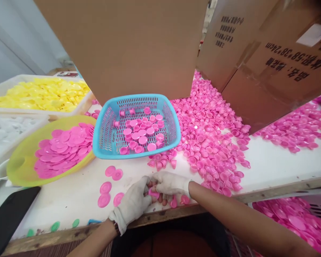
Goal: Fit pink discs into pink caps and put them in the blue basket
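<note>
My left hand [133, 201] and my right hand [171, 182], in white gloves with bare fingertips, meet near the table's front edge. Between their fingers is a small pink plastic piece [153, 193], gripped from both sides; its exact shape is partly covered. Beside my left hand lie several flat pink discs [105, 187]. Under my right wrist rest a pink cup-shaped piece [173, 202] and another pink piece [185, 199]. Just beyond the hands stands a blue basket [136, 155] holding assembled-looking pink pieces [142, 132].
A yellow bowl [18, 167] of pink discs stands left, near bins of yellow pieces [42, 94] and whitish pieces [8, 132]. Pink cups [208, 135] are heaped right. Cardboard boxes [123, 46] block the back. A black phone [13, 217] lies front left; a crate of pink discs [296, 221] sits lower right.
</note>
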A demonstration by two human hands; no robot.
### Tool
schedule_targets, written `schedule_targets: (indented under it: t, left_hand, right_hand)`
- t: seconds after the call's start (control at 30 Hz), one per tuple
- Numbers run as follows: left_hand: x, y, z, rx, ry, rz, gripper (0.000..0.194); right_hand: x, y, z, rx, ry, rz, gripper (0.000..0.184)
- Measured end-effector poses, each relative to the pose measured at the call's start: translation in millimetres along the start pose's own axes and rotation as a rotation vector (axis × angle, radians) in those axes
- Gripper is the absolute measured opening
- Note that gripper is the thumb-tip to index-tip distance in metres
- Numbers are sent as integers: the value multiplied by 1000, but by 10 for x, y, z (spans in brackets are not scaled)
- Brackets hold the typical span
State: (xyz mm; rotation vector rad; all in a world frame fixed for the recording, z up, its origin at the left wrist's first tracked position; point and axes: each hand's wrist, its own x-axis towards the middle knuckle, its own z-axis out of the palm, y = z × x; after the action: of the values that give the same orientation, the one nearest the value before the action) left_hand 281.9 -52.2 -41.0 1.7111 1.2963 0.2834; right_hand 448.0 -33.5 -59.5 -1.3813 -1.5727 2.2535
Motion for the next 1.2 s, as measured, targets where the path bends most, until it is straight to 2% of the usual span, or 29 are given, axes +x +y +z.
schedule_targets:
  t: [0.13, 0.17, 0.23, 0.33, 0.4, 0.43, 0.5, 0.57, 0.67, 0.77, 0.87, 0.93, 1.0, 1.07, 1.2]
  left_hand:
    - [-27, -16, -12, -17, -40, 13, 27]
    - [-48, -31, -15, -22, -23, 8, 29]
    - [-116, -78, -38, 13, 86, 4, 30]
    - [-264, -187, -167, 220, 271, 32, 23]
    - [-367, -267, -308, 404, 296, 12, 19]
    - [-412, -303, -376, 491, 285, -19, 19]
    - [-482, -356, -476, 626, 217, -91, 22]
    - [-516, -378, -507, 714, 138, -152, 26]
    - [-501, -377, -477, 748, 120, -221, 27]
    - [-446, -376, -454, 650, 181, -217, 20]
    - [-370, -341, -421, 419, 233, -119, 4]
    - [-307, -256, -345, 152, 238, -72, 6]
    - [-241, -121, -215, -172, 200, -52, 13]
    - [-177, 28, -56, -429, 124, -42, 22]
    - [-68, 186, 205, -578, -15, -116, 29]
  right_hand:
    - [-76, -73, 31, -58, 6, -60, 12]
    - [-109, -99, 32, -98, 46, -67, 9]
    - [-198, -174, 15, -130, 177, -124, 4]
    - [-395, -349, -78, 21, 405, -372, 2]
    - [-558, -445, -158, 151, 520, -545, 14]
    - [-642, -461, -188, 136, 559, -578, 18]
    - [-789, -403, -206, -90, 590, -554, 18]
    - [-876, -240, -170, -486, 550, -454, 12]
    - [-851, 45, -56, -995, 485, -329, 11]
    - [-697, 144, 48, -1192, 440, -320, 3]
    - [-555, 18, 97, -1114, 507, -380, 5]
    - [-511, -101, 110, -962, 587, -442, 8]
    - [-505, -175, 119, -783, 605, -479, 11]
    - [-518, -173, 119, -638, 554, -477, 12]
    - [-537, -4, 63, -472, 482, -352, 11]
